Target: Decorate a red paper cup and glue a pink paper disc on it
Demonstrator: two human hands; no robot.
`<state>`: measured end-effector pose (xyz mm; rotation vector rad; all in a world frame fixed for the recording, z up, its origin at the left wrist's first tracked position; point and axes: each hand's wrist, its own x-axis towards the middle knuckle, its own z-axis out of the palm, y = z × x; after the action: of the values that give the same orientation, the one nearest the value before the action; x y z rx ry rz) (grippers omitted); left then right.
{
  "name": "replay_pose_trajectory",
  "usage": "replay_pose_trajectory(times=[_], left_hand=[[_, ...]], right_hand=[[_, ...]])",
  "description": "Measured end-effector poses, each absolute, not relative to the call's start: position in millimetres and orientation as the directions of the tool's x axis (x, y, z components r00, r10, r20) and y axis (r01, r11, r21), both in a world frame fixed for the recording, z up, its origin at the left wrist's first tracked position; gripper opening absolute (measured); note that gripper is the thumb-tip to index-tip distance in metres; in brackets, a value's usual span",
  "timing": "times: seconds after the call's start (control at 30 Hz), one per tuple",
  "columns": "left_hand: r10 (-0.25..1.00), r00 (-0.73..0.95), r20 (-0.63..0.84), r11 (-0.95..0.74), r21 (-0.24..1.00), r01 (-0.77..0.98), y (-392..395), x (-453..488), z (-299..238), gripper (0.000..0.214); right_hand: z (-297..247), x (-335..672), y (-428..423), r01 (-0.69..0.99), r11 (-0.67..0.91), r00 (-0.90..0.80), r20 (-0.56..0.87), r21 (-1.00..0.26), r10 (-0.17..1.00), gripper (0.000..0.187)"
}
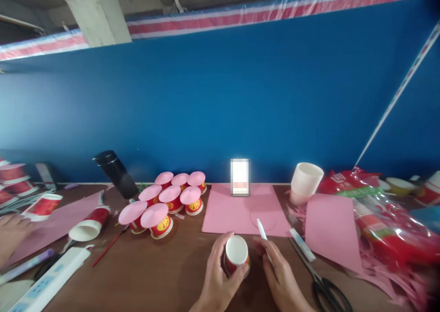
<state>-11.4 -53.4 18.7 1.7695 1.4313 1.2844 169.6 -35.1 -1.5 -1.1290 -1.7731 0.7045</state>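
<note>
My left hand is wrapped round a red paper cup, whose white round end faces up. To its right, my right hand grips a slim white pen, tip pointing away from me. The pen tip is over the near part of a pink paper sheet, which has a faint circle outline on it. On the left stand several upturned red paper cups, each topped with a pink paper disc.
Right of my hands lie scissors, more pink paper, pink scraps and a plastic bag of cups. A white cup stands behind. Leftward are a black bottle, a power strip and another person's hand.
</note>
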Motion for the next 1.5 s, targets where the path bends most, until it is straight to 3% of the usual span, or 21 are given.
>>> replay_pose_trajectory(times=[0.83, 1.03, 1.5], left_hand=[[0.942, 0.034, 0.335, -0.313, 0.836, 0.450, -56.4, -8.7, 18.8, 0.056], [0.915, 0.018, 0.404, -0.369, 0.816, 0.445, -58.1, -9.6, 18.4, 0.060], [0.920, 0.019, 0.391, -0.356, 0.817, 0.453, -57.6, -7.5, 17.5, 0.058]], right_hand=[[8.3, 167.4, -38.4, 0.350, 0.389, -0.170, 0.350, -0.852, 0.921, 0.037], [6.2, 166.8, -38.2, 0.374, 0.399, -0.162, 0.365, -0.837, 0.917, 0.036], [2.6, 165.9, -36.4, 0.348, 0.429, -0.134, 0.409, -0.834, 0.903, 0.037]])
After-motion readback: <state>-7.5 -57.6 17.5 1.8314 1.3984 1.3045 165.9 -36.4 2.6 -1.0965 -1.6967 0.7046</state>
